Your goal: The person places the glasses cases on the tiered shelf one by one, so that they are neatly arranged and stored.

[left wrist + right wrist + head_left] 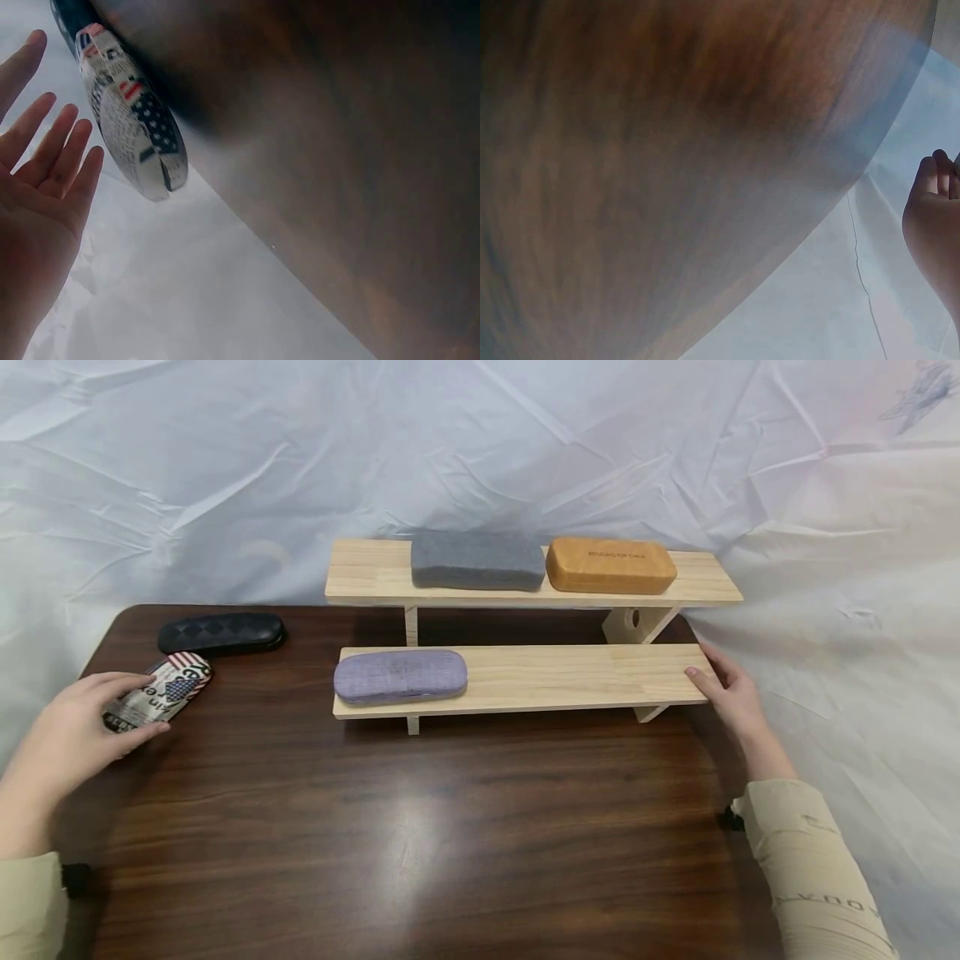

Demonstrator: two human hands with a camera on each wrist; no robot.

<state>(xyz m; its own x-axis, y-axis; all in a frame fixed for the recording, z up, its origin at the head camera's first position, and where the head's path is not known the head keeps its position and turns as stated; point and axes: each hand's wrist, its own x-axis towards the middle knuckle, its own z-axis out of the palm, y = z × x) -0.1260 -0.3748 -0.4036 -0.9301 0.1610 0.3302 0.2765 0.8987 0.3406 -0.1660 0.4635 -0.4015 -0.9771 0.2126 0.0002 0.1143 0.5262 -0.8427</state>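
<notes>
A newspaper-and-flag print glasses case (178, 683) lies at the table's left edge. My left hand (75, 731) is beside it, thumb and fingers spread around its near end; in the left wrist view the fingers are apart from the case (135, 120). On the right, my right hand (738, 697) grips the end of the lower board of a two-tier wooden shelf (555, 678), thumb on top and fingers at the end and below. A lilac glasses case (401, 675) lies on that board's left part.
A black glasses case (221, 633) lies just behind the printed one. On the upper board (367, 568) stand a grey glasses case (477, 562) and a tan one (611, 566). White sheeting (300, 460) hangs behind the brown table (450, 843).
</notes>
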